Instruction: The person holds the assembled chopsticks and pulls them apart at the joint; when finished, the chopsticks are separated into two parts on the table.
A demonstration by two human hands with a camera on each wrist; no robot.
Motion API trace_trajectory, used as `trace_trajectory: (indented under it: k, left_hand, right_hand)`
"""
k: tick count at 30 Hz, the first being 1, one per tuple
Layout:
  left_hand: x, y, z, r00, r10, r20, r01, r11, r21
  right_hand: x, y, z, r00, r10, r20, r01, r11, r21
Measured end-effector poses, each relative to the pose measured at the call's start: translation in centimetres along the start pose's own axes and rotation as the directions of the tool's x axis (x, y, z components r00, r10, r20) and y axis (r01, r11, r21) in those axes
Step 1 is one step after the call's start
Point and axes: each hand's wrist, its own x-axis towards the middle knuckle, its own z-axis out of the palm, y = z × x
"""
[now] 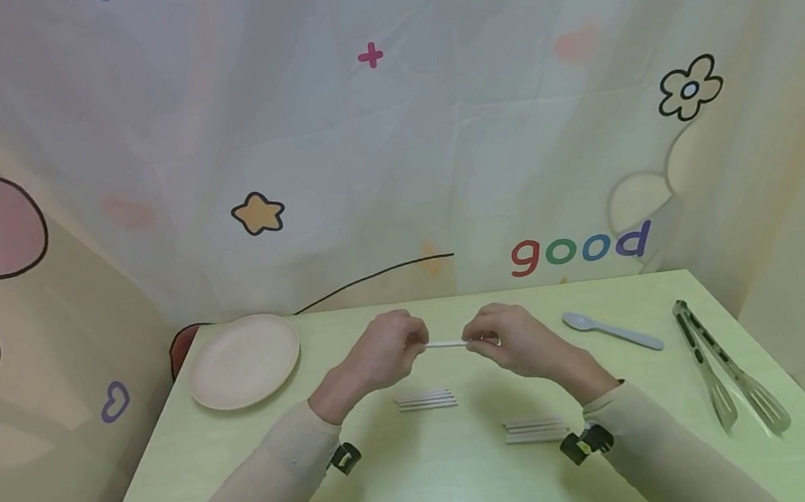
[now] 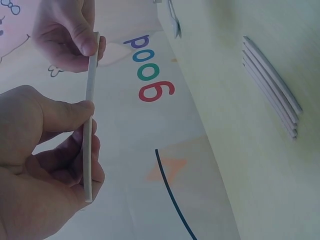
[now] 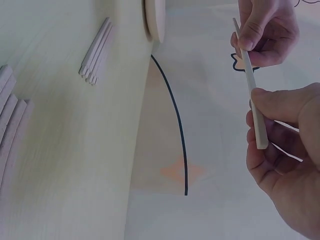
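Observation:
Both hands hold one thin, straight, pale stick (image 1: 446, 344) level above the far middle of the table. My left hand (image 1: 393, 346) pinches its left end between thumb and fingers. At the other end, my right hand (image 1: 511, 338) grips it the same way, and a bare stretch shows between the two. In the right wrist view the stick (image 3: 255, 107) has flat sides and a squared end. Below the hands lies a small row of similar sticks (image 1: 427, 401). A second row of sticks (image 1: 536, 429) lies nearer, by the right wrist.
A round cream plate (image 1: 244, 364) sits at the back left. To the right of the hands is a pale spoon (image 1: 613, 330). Farther right lie metal tongs (image 1: 733, 371) with slotted ends. A printed cloth (image 1: 404, 135) hangs behind the table (image 1: 438, 495).

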Motion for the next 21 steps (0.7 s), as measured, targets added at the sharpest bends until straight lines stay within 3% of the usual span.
trace_trajectory:
  k: [9,21]
  left_hand:
    - [0.13,0.15,0.47,0.999,-0.014,0.038,0.015,1.000,-0.025]
    - [-0.12,0.07,0.61,0.997,-0.040,0.072,0.041,0.999,-0.017]
  right_hand:
    - [-0.14,0.05,0.71,0.995,-0.070,-0.075,0.065,0.996,-0.068]
    - [-0.04,-0.39,1.01,0.999,-0.004,-0.043,0.000,0.996,-0.088]
